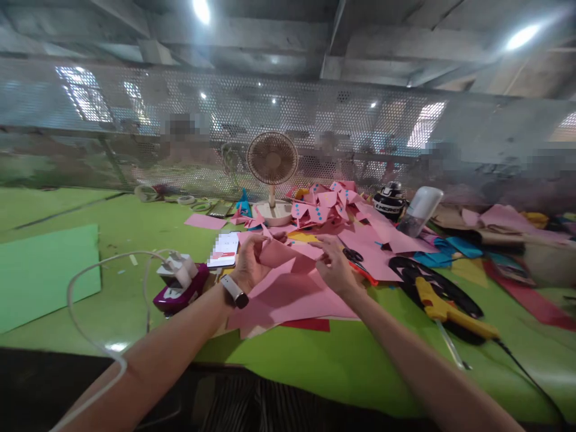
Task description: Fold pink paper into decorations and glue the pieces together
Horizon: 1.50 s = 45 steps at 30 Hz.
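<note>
Both my hands hold one folded piece of pink paper (281,255) above a stack of pink sheets (292,297) on the green table (337,360). My left hand (252,261), with a watch on its wrist, pinches the paper's left side. My right hand (333,264) grips its right edge, fingers closed. Scissors with red handles (360,264) lie just right of my right hand.
A small desk fan (272,177) stands behind a pile of folded pink shapes (328,204). A yellow glue gun (445,309) lies at the right, a purple device with a white cable (180,285) and a phone (224,249) at the left. A green sheet (45,273) lies far left. People sit behind a mesh screen.
</note>
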Each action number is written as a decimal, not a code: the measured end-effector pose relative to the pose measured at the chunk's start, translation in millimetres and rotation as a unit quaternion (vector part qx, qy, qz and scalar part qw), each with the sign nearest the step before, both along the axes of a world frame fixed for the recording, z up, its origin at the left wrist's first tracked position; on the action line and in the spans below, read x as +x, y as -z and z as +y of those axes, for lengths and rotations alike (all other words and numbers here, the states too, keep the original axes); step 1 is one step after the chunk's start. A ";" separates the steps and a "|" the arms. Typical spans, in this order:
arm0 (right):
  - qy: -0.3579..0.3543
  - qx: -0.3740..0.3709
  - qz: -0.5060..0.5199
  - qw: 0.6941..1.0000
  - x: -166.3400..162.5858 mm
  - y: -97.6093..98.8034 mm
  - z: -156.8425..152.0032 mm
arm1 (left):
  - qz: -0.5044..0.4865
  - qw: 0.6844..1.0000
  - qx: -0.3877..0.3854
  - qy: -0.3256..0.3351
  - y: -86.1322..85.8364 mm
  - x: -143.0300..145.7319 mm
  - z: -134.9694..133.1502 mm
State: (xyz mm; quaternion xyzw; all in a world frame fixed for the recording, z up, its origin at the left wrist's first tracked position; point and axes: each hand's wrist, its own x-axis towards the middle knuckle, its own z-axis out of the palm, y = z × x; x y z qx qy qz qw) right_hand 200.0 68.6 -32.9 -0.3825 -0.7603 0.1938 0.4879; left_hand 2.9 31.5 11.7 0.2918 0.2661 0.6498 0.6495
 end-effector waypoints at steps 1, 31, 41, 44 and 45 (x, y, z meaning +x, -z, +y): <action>0.011 0.018 -0.028 0.999 -0.3 -1.5 -2.0 | -0.022 1.000 -0.017 -0.006 -0.7 -1.8 1.7; 0.031 -0.157 -0.007 0.987 19.6 -12.5 14.8 | 0.716 0.638 0.256 -0.123 15.7 -11.3 2.2; -0.054 -0.008 -0.318 0.946 -27.5 -9.9 53.7 | 0.753 0.633 0.168 -0.065 25.3 -11.0 1.6; -0.073 0.015 -0.475 0.877 -49.8 -6.2 64.9 | 0.759 0.623 0.181 -0.063 26.6 -9.6 0.1; -0.079 0.004 -0.512 0.855 -55.7 -6.5 68.3 | 0.760 0.619 0.187 -0.061 26.5 -9.4 -0.2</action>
